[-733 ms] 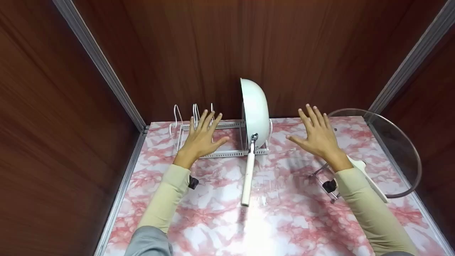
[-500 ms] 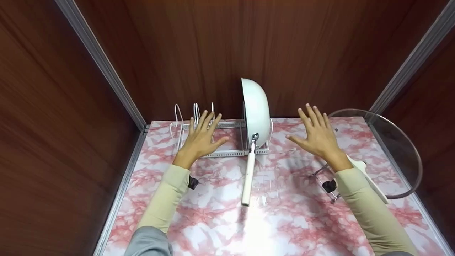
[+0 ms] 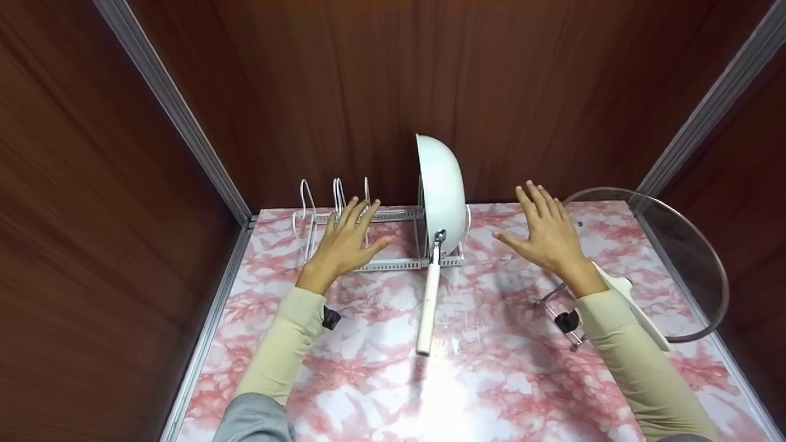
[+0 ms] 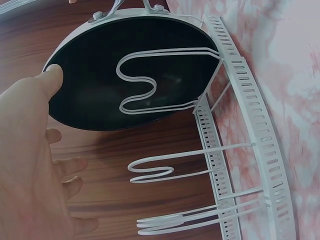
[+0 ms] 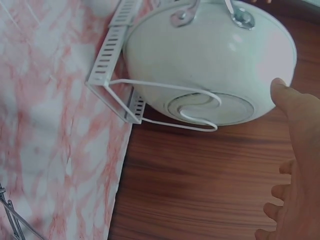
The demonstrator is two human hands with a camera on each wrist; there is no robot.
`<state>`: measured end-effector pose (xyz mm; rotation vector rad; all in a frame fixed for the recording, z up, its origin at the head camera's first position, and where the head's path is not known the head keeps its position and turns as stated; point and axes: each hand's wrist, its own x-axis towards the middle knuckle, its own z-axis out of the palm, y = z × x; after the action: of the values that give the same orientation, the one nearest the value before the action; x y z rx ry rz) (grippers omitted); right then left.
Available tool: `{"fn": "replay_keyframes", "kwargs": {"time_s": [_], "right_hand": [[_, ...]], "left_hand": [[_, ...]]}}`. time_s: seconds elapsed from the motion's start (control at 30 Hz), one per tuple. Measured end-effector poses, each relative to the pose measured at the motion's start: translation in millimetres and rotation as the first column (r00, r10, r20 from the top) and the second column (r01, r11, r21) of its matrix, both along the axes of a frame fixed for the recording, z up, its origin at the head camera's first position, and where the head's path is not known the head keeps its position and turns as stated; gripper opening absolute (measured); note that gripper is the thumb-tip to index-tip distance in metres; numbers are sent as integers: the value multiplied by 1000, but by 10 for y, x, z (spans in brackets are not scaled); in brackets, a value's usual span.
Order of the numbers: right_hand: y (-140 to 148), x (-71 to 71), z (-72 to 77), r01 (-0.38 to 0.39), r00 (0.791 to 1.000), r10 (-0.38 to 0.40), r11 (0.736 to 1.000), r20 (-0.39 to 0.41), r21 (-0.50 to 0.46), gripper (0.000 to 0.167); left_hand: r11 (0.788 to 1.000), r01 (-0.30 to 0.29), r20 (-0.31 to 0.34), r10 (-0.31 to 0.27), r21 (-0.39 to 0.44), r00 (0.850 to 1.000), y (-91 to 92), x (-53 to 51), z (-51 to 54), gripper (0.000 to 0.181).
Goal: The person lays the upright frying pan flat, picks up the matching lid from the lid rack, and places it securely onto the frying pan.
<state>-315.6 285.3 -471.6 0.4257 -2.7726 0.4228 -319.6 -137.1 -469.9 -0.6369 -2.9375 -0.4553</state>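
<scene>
A pale frying pan (image 3: 443, 184) stands on its edge in a white wire pan rack (image 3: 393, 265), its handle (image 3: 428, 310) pointing toward me. Its dark inside (image 4: 90, 95) faces left, as the left wrist view shows, and its pale underside (image 5: 210, 65) faces right. My left hand (image 3: 345, 245) hovers over the rack's left part with fingers spread, holding nothing. To the right of the pan, my right hand (image 3: 545, 239) is held out in the air, fingers extended and nothing in it. Both hands appear apart from the pan in the head view.
At the right stands a large glass lid (image 3: 723, 288), tilted up, with a white handle-like piece (image 3: 642, 316) beside my right forearm. A thin metal wire stand (image 3: 543, 301) is partly hidden by that arm. Wood-patterned walls (image 3: 368, 92) enclose the pink marbled table (image 3: 491, 368).
My left hand has drawn slightly back toward me. My right hand has shifted very slightly to the left. The pan, rack and lid stay where they were.
</scene>
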Motion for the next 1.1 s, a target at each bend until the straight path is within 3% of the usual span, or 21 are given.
{"fn": "replay_keyframes", "kwargs": {"time_s": [0.47,1.1], "right_hand": [[-61,21,-32,17,999,-20,998,-47,-64,95],[-132,100,-134,15,997,-29,983,-72,-183,79]], "left_hand": [[994,42,-92,-33,99,995,25,-9,-72,74],[977,42,-169,-6,210,986,100,66,-185,60]]}}
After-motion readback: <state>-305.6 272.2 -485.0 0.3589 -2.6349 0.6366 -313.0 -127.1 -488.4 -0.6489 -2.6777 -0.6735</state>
